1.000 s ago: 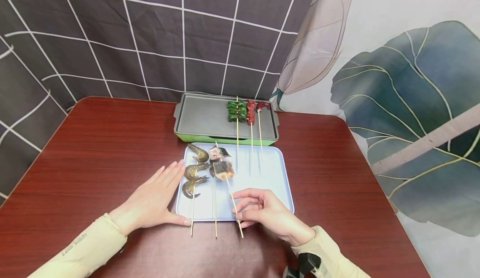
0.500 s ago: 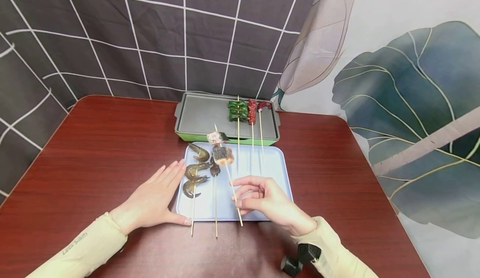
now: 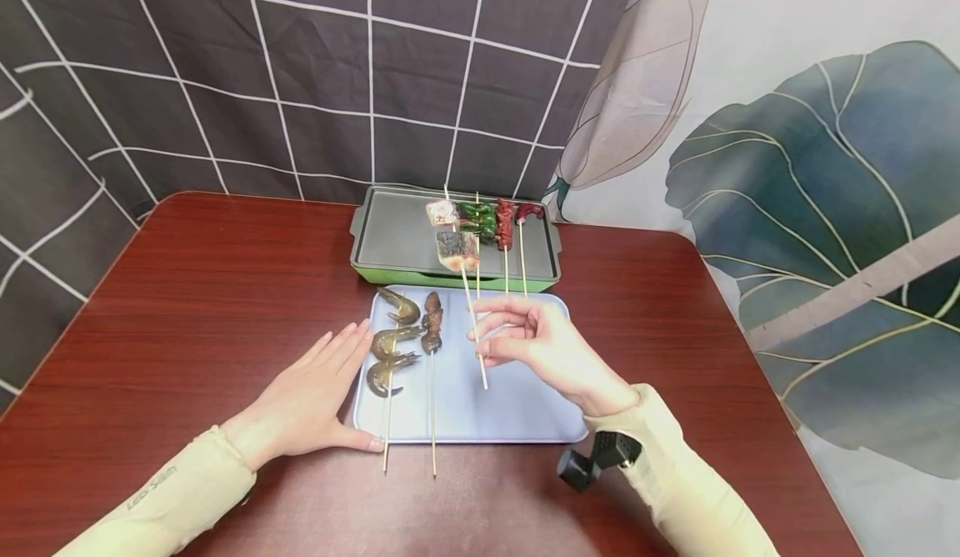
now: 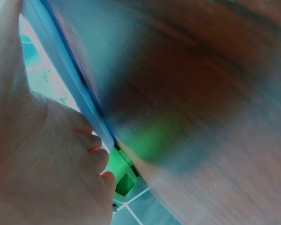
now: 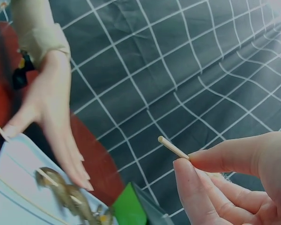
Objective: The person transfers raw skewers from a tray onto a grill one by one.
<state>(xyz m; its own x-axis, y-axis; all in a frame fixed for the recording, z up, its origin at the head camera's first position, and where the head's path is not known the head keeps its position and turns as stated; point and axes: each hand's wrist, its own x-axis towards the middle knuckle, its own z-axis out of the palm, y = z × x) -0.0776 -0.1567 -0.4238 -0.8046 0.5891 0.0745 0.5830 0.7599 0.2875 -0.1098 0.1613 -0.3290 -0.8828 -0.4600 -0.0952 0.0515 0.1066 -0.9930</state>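
My right hand (image 3: pixel 551 344) pinches the bare stick of a fish skewer (image 3: pixel 457 250), two chunks with dark skin, raised so the fish overlaps the grill plate (image 3: pixel 397 236) in the head view. In the right wrist view, the stick's blunt end (image 5: pixel 173 148) pokes out between thumb and finger. My left hand (image 3: pixel 311 398) lies with fingers straight along the left edge of the pale blue tray (image 3: pixel 525 407), its thumb near the shrimp skewer's stick. On that tray rest the shrimp skewer (image 3: pixel 392 345) and a brown meat skewer (image 3: pixel 432 325).
The grill, with a green base (image 3: pixel 390 277), stands behind the tray. At its right side lie a green pepper skewer (image 3: pixel 486 225), a red meat skewer (image 3: pixel 505 223) and a dark red skewer (image 3: pixel 529 210), sticks toward me. All stand on a reddish wooden table (image 3: pixel 225 290).
My right hand has lifted the fish skewer off the tray and carried it forward over the grill, uncovering the brown meat skewer. The left hand has stayed in place.
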